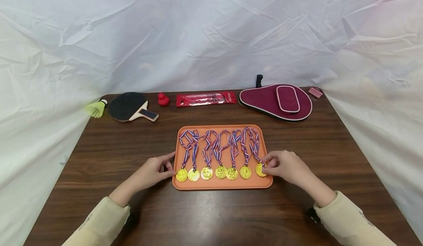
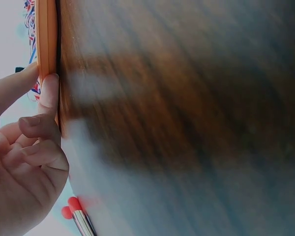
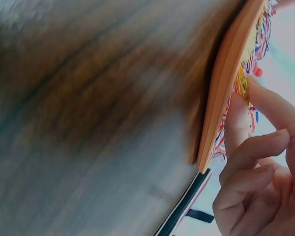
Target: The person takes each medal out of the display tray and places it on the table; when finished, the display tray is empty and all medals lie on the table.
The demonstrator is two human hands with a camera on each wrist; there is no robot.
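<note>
An orange tray [image 1: 221, 184] lies on the table, holding a row of several gold medals [image 1: 207, 173] with red, white and blue striped ribbons [image 1: 209, 147] laid out behind them. At the tray's left side my left hand [image 1: 153, 170] pinches the rim between thumb and forefinger; the left wrist view shows the fingertips on the tray's edge [image 2: 48, 39], the other fingers curled. My right hand [image 1: 287, 166] reaches over the right rim and pinches the rightmost medal [image 1: 260, 169]. In the right wrist view that medal [image 3: 242, 84] sits between thumb and forefinger.
Along the table's back lie a yellow shuttlecock [image 1: 96, 109], a black table tennis bat [image 1: 127, 106], a red knobbed object [image 1: 163, 99], a red packet [image 1: 205, 98], a maroon bat case [image 1: 264, 100] and a small pink item [image 1: 315, 92]. White cloth [image 1: 211, 36] hangs behind.
</note>
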